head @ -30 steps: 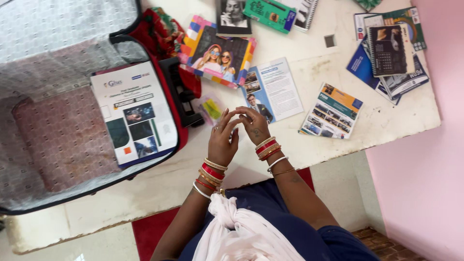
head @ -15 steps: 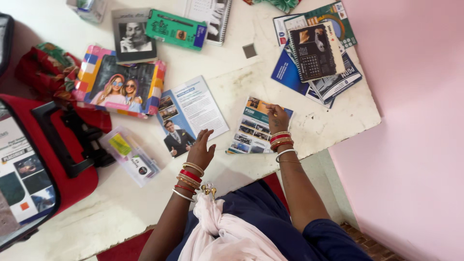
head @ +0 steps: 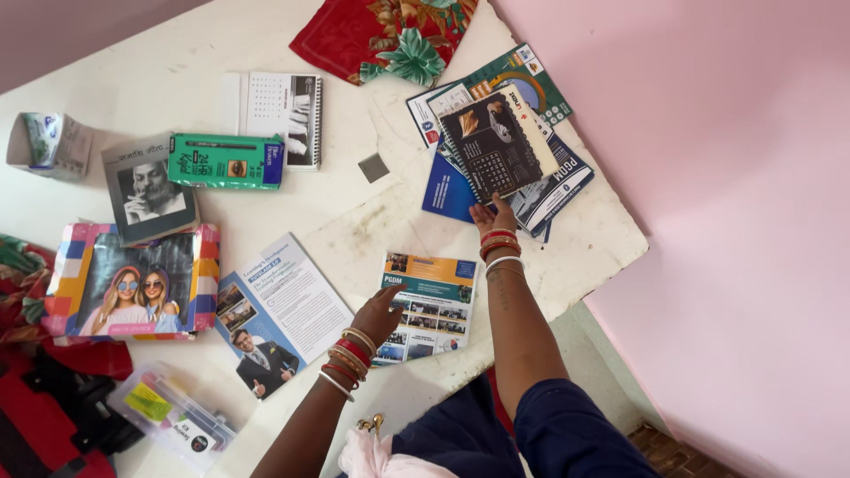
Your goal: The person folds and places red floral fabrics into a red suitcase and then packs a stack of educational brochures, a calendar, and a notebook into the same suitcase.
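Pink walls close in a white, worn surface [head: 266, 53] on which printed matter is spread, as seen from the head camera, the only view.

At the near edge, the left hand [head: 379, 312] is laid on the left margin of a leaflet with photo panels [head: 429, 305]; its fingers are curled lightly against the paper, and whether the leaflet is pinched or only touched cannot be told. Toward the right edge, the right hand [head: 492, 215] is stretched flat, fingers narrow together, against the near side of a stack of booklets [head: 500, 150], topped by a dark spiral-bound calendar [head: 489, 142]. Nothing is lifted clear by either hand.

The gathering is judged to be barely under way: one stack is formed at the right, while most items lie loose and apart. An open brochure [head: 279, 310] lies just left of the leaflet; a picture box with a chequered border [head: 133, 283] sits at the left edge; a grey portrait book [head: 149, 190], a green carton [head: 226, 161] and a small desk calendar [head: 283, 106] lie toward the far side. Red floral cloth [head: 381, 35] rests at the far edge, and a clear plastic case [head: 173, 416] at the near left corner.
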